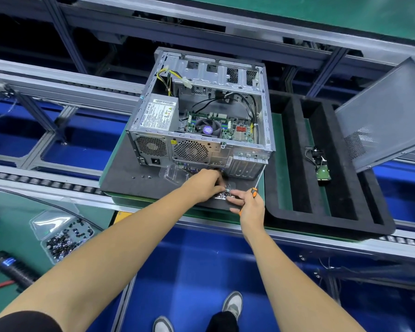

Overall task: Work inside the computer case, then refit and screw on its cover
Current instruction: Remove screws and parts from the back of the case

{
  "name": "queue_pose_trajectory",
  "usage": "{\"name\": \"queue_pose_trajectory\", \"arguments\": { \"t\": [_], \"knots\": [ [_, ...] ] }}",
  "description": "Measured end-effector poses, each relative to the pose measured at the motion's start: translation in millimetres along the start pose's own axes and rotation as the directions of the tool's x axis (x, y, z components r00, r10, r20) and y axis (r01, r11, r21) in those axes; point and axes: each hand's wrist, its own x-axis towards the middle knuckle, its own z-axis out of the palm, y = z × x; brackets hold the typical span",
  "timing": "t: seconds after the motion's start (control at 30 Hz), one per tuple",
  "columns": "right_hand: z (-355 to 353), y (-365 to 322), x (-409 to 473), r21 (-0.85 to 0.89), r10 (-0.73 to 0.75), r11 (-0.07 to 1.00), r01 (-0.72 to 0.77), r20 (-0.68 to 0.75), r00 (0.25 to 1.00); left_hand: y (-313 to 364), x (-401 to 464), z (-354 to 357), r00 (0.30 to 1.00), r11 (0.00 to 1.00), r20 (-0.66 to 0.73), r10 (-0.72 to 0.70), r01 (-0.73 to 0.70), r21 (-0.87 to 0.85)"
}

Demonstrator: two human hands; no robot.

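Observation:
An open computer case (201, 111) lies on its side on a black mat (130, 185), with its motherboard, fan and power supply exposed. Its grey perforated cover (383, 116) leans at the right, off the case. In front of the case, my left hand (205, 185) reaches into a small clear plastic box of screws (227, 191) and pinches something there. My right hand (248, 207) grips an orange-handled screwdriver (254, 192), whose shaft points up toward the case, while its fingers touch the box.
A black foam tray (321, 212) with long slots lies to the right and holds a hard drive with cables (322, 171). At lower left are a clear box of screws (65, 236) and a black power tool (12, 267). A few loose screws (143, 176) lie on the mat.

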Motion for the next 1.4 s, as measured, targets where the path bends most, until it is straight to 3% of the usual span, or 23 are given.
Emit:
{"name": "queue_pose_trajectory", "arguments": {
  "t": [0.17, 0.6, 0.9, 1.4],
  "knots": [
    [0, 0, -1, -0.009, -0.003, 1.000, 0.003, -0.004, 1.000, 0, -1, -8, 0.999, 0.996, 0.028, -0.018, 0.020, -0.091],
    [0, 2, 1, -0.020, -0.006, 1.000, 0.006, -0.017, 1.000, 8, -1, -13, 0.993, 0.995, 0.091, -0.080, 0.085, -0.058],
    [-1, 2, 2, 0.002, 0.001, 1.000, -0.001, -0.009, 1.000, 1, -3, -17, 0.995, 1.000, 0.096, -0.001, 0.004, -0.029],
    [-1, 5, 2, -0.008, -0.015, 1.000, 0.015, -0.003, 1.000, -2, -1, -14, 0.999, 0.999, 0.053, -0.007, 0.009, -0.052]
  ]
}}
